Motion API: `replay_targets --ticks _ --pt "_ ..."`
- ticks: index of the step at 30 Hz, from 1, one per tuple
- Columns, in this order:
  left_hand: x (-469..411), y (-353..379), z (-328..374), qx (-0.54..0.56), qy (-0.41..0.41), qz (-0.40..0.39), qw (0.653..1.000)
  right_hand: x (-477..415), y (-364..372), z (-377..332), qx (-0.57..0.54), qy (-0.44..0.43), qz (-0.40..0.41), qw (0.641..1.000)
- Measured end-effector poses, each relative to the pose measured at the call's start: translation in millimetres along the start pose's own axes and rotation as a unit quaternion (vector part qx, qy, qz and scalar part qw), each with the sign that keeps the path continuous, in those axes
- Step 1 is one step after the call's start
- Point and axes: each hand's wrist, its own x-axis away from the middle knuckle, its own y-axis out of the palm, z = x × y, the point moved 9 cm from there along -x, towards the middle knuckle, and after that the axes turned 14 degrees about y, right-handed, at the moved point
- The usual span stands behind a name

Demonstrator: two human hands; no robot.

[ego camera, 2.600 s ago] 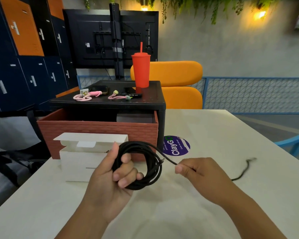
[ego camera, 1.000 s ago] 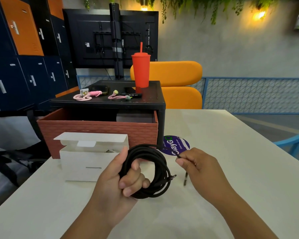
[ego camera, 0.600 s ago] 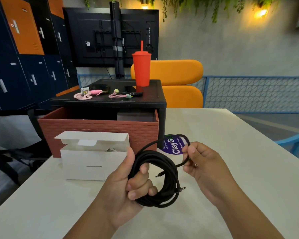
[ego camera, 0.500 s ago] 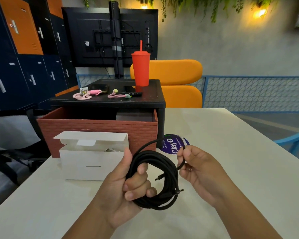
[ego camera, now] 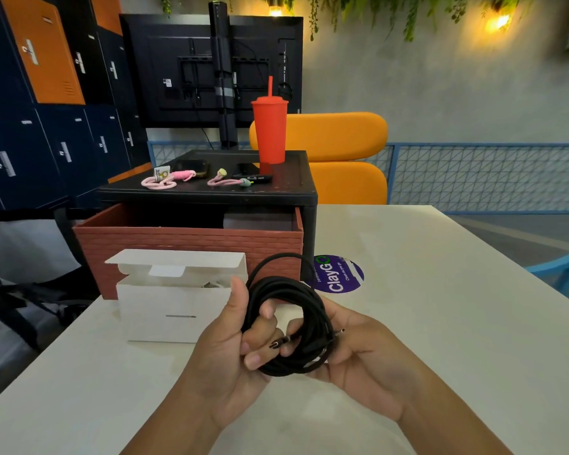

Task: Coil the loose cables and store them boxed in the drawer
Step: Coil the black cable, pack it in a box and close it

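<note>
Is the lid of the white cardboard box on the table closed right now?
No, the white cardboard box stands with its lid flap raised, leaving the top open.

Right hand [ego camera: 362,356] now grips coil [ego camera: 286,286]

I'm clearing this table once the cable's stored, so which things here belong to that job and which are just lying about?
Job: black cable, coiled, gripped by left hand and right hand; open white box; open brick-patterned drawer.
Lying about: red tumbler; pink straps; purple sticker.
</note>
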Motion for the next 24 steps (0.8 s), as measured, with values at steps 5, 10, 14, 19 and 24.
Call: replay_targets --ticks 5,10,14,19,24 --pt "1.2 -2.2 6.7 -0.070 0.033 0.037 0.996 2.1 5.0 2.6 0.002 -0.008 -0.024 1.000" --pt "2.4 3.8 5.1 -0.164 0.066 0.004 0.984 -7.4 0.5 9.1 0.005 -0.017 0.075 0.997" --pt "-0.3 2.1 4.1 -0.227 0.083 -0.031 0.970 -9.6 -9.5 8.3 0.011 -0.044 0.162 0.986" --pt "-0.6 2.2 9.0 -0.291 0.099 -0.050 0.950 -6.4 -10.5 13.3 0.036 0.036 0.158 0.986" --pt "-0.9 3.3 13.4 -0.316 0.123 -0.052 0.939 -1.4 -5.4 17.5 0.037 0.095 0.133 0.986"
